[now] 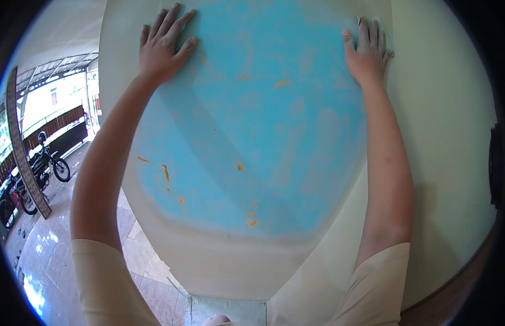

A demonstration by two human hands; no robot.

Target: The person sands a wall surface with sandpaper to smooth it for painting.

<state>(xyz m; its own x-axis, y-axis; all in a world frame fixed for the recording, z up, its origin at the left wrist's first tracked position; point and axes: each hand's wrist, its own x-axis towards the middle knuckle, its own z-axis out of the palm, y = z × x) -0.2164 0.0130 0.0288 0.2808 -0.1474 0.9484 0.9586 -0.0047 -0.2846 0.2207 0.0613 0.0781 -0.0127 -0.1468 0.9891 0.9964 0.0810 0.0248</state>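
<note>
A wall [225,261] fills the middle of the view, with a large blue patch [252,125] framed by whitish, dusty edges. Small orange-brown spots [240,167] show through the blue. My left hand [164,48] lies on the wall at the patch's upper left edge, fingers spread and dusty, holding nothing visible. Opposite it, at the upper right edge by the wall's corner, my right hand [367,51] rests with its fingers stretched out. Grey-white dust covers those fingers; I cannot make out whether anything thin lies beneath them.
A pale green side wall [442,130] meets the patched wall on the right. On the left, a tiled floor [57,261] leads to a post [25,157], a parked motorcycle [40,168] and a gate [68,130]. A pale mat or sheet [236,308] lies at the wall's foot.
</note>
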